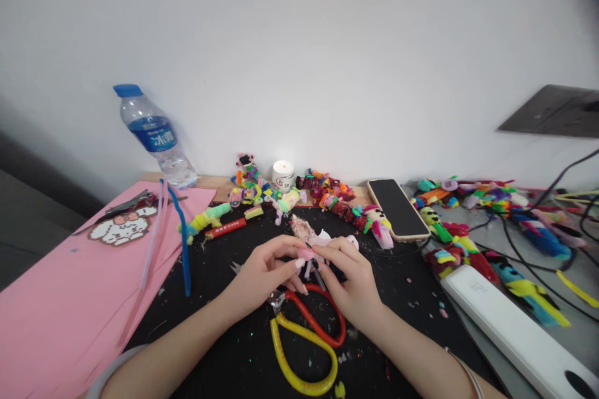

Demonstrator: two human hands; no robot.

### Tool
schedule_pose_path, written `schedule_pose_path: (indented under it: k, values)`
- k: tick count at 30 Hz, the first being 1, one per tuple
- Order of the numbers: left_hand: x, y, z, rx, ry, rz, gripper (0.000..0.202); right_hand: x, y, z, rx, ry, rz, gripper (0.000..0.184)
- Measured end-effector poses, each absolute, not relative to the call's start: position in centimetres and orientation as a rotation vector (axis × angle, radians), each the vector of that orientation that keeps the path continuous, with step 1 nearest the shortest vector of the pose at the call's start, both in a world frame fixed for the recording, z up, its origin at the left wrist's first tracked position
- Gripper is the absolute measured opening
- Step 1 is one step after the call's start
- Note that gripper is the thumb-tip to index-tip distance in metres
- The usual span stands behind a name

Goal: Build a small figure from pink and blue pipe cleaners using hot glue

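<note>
Between my two hands, above the black work mat [224, 349], is a small pink fuzzy pipe-cleaner piece [307, 254]. My left hand [271, 265] pinches it from the left with thumb and fingertips. My right hand [349, 277] closes on it from the right, and part of the piece is hidden behind the fingers. A thin greyish stem [320, 280] shows under my right thumb. Beneath both hands lie scissors with one red and one yellow handle [304, 380], their blades partly covered by my left hand. A pale fluffy piece [302, 229] sits just behind my fingertips.
Pink sheets [60, 287] lie at the left, with pink and blue pipe cleaners [186, 249] across them. A water bottle [156, 137] leans on the wall. Behind stand colourful pipe-cleaner figures [344, 212], a white roll [283, 176] and a phone [397, 209]. Cables, more figures and a white device [515, 330] lie right.
</note>
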State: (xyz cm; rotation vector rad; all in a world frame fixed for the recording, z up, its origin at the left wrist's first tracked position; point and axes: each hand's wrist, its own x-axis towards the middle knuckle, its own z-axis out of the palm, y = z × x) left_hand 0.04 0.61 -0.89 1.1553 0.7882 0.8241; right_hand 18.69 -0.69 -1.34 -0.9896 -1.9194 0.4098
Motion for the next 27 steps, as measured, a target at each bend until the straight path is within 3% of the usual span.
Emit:
schedule_pose_path:
  k: [27]
  values:
    - [0.11, 0.58, -0.78, 1.159, 0.833, 0.807, 0.025, 18.66, -0.6, -1.26, -1.019, -1.933, 0.414, 0.024]
